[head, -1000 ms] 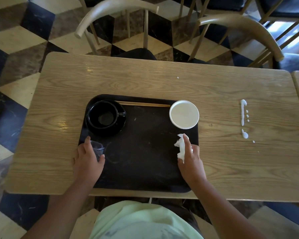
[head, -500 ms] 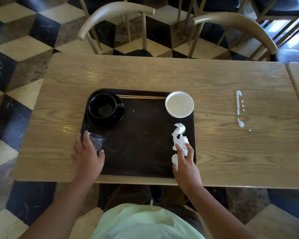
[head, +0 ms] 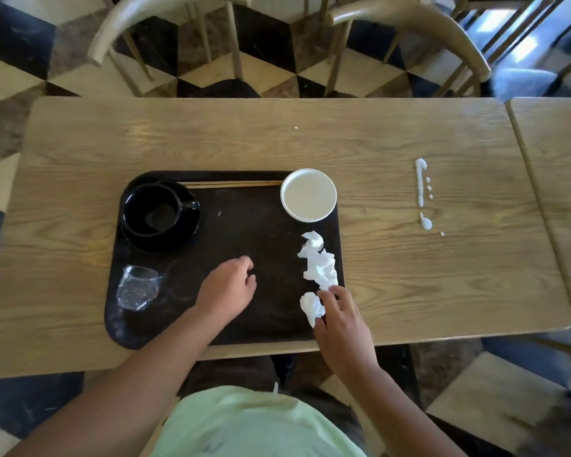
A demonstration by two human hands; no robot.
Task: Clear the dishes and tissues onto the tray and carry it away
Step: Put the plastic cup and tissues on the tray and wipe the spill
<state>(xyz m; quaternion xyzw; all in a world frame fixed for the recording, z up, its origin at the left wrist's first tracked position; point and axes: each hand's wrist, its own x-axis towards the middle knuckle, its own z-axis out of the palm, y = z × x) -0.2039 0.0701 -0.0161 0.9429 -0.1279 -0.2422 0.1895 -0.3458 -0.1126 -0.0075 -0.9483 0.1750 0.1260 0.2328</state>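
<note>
A dark tray (head: pixel 244 225) lies on the wooden table (head: pixel 409 291). On it stand a black cup on its saucer (head: pixel 159 216), a white bowl (head: pixel 308 195), wooden chopsticks (head: pixel 231 184) along the far rim, and a crumpled clear plastic cup (head: pixel 136 287) at the near left. White crumpled tissues (head: pixel 318 265) lie along the tray's right side. My left hand (head: pixel 226 286) hovers over the tray's middle, fingers curled, holding nothing. My right hand (head: pixel 340 321) rests at the near right corner, fingertips touching a small tissue wad (head: pixel 311 306).
A white spill (head: pixel 421 189) streaks the table right of the tray. Two wooden chairs (head: pixel 165 24) stand beyond the far edge. A second table (head: pixel 557 159) adjoins on the right. The floor is chequered tile.
My left hand let go of the plastic cup, which now lies on the tray, and moved right to the tray's middle. My right hand released the tissue and drew back toward the near corner.
</note>
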